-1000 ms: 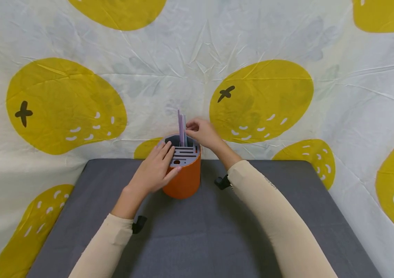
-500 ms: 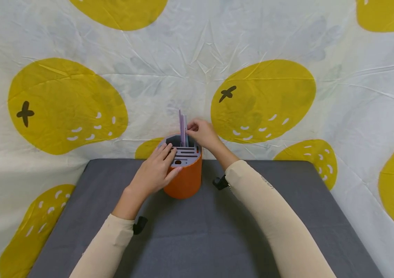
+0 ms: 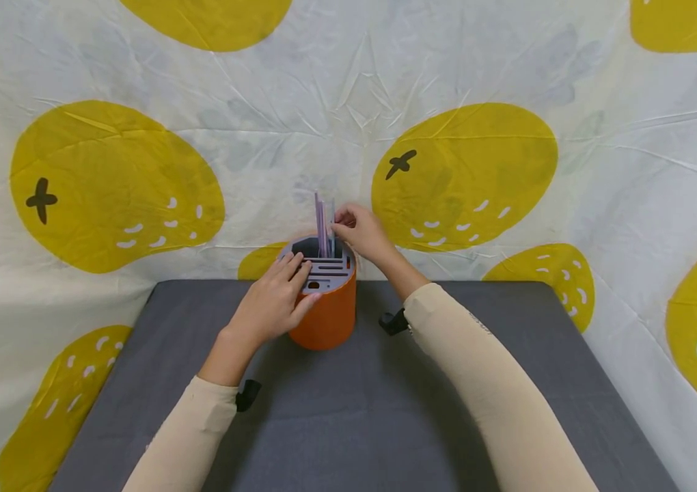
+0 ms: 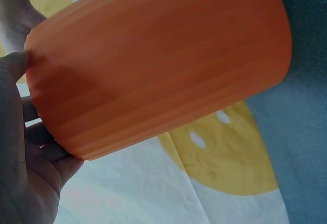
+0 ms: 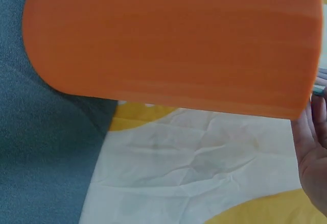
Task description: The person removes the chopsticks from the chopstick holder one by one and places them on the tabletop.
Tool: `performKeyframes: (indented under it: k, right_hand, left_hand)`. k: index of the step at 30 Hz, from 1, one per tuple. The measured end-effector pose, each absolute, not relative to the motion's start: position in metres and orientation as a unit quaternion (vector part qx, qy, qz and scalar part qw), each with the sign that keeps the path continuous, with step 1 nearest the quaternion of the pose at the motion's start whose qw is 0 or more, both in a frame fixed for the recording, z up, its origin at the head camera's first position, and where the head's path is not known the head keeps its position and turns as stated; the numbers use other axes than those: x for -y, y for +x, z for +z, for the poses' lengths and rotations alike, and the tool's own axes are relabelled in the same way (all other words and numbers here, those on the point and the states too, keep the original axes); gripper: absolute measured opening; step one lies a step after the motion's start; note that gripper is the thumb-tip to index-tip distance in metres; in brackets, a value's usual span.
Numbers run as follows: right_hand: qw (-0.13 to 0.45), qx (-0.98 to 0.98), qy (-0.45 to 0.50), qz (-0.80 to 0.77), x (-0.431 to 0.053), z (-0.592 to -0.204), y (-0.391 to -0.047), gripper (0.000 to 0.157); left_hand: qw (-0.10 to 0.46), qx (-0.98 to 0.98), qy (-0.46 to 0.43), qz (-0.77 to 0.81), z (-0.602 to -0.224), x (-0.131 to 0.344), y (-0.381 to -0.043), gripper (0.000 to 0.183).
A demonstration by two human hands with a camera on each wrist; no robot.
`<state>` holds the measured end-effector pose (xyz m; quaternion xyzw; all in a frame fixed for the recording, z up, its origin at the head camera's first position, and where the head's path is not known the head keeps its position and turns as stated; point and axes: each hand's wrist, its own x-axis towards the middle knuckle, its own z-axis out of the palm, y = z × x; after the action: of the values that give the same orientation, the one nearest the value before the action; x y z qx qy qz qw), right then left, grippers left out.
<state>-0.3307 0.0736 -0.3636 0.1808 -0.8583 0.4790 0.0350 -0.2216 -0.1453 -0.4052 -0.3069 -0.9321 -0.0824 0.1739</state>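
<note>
An orange utensil holder point(image 3: 324, 321) with a grey slotted top stands upright at the back of the table. Several thin purple chopstick-like sticks point(image 3: 320, 229) rise from its rear opening. My left hand point(image 3: 271, 297) rests on the left of the top with fingers stretched over it and thumb along the front rim. Just right of the purple sticks, my right hand point(image 3: 361, 232) pinches a pale bluish stick point(image 3: 333, 212) upright over the opening. In the right wrist view its fingers show beyond the holder's rim, and the holder point(image 5: 179, 45) hides part of the hand.
Dark grey cloth covers the table point(image 3: 348, 424). Right behind it hangs a white curtain point(image 3: 299, 102) printed with yellow fruit shapes, close to the holder's back. Small dark slots and a hole mark the holder's top.
The pale stick has shifted slightly up and right, apart from the purple ones, with my right hand at it. My left hand and the holder stay in place.
</note>
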Motion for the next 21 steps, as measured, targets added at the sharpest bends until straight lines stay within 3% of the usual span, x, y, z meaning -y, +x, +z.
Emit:
performKeyframes:
  k: [5, 21]
  right_hand:
    - [0.035, 0.821, 0.169, 0.544, -0.079, -0.358, -0.33, 0.012]
    - [0.117, 0.71, 0.192, 0.667, -0.109, -0.32, -0.316, 0.012]
  left_hand:
    - [0.179, 0.932, -0.306, -0.077, -0.405, 0.144, -0.222, 0.064]
    - [0.165, 0.944, -0.278, -0.07, -0.405, 0.14, -0.215, 0.06]
